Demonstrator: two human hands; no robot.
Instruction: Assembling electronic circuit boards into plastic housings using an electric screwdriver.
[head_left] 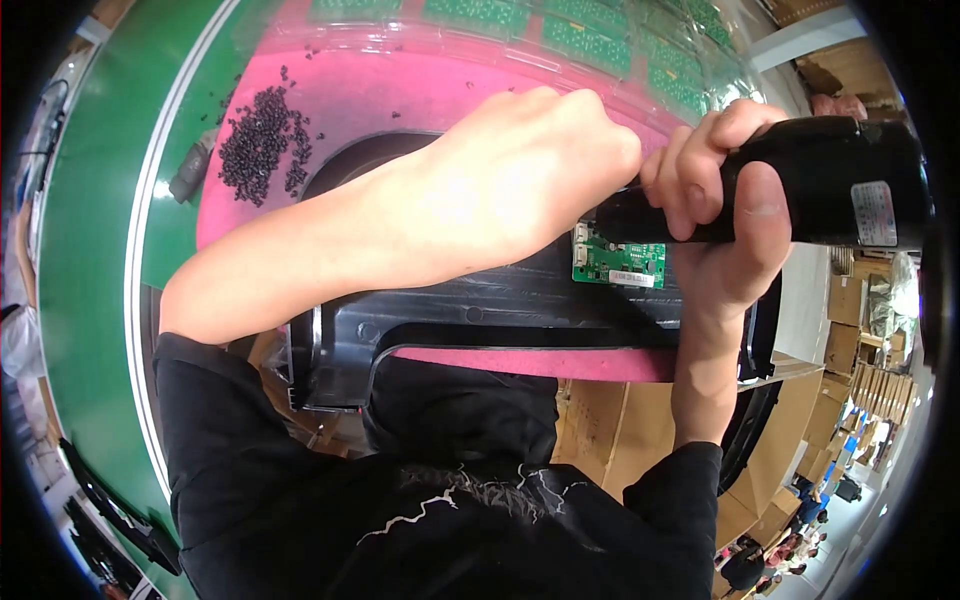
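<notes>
My right hand (722, 205) grips a black electric screwdriver (835, 175), which lies nearly level with its narrow end pointing left. That end comes close to the fingers of my left hand (545, 155), which are closed. Whatever those fingers hold is hidden behind the hand. Just under the screwdriver's narrow end is a green circuit board (620, 268) with white connectors and a white label, partly covered by both hands. The board sits on a large black plastic housing (470, 298), and my left forearm crosses over that housing.
The housing rests on a pink mat (350, 85) on a green table (100, 250). Small black screws (255, 145) lie heaped at the far left beside a dark object (190, 172). Clear trays (590, 45) of green boards line the back. A cardboard box (630, 425) stands near right.
</notes>
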